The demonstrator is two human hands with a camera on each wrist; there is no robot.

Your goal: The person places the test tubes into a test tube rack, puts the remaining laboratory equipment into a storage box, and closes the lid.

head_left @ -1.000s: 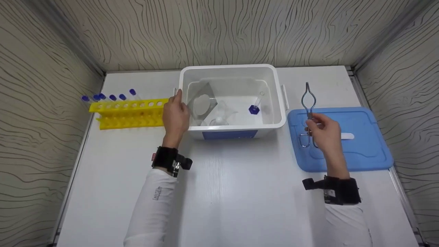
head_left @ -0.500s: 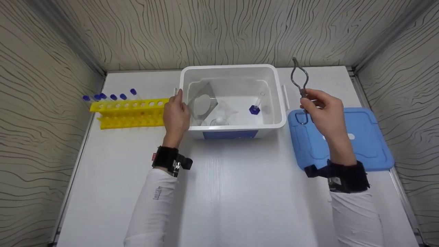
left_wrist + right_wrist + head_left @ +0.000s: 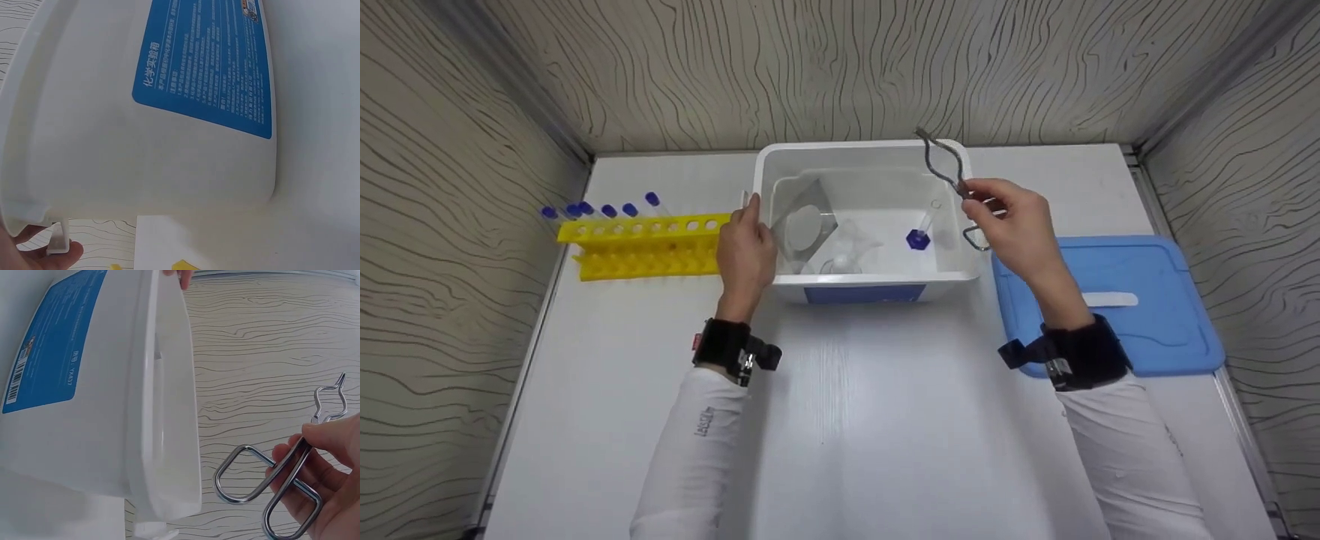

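A: Right hand [image 3: 1020, 229]?
B: Gripping metal tongs [image 3: 952, 180] by the loop handles, over the white tub's [image 3: 870, 281] right rim.
A: Left hand [image 3: 745, 251]?
B: Fingers curled on the tub's left edge.

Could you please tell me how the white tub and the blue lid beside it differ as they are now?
The white tub is deep and holds glassware; the blue lid is flat. The left hand grips the white tub's rim, while the blue lid lies untouched. The right hand holds the metal tongs over the tub, not the lid. Both rest on the white table.
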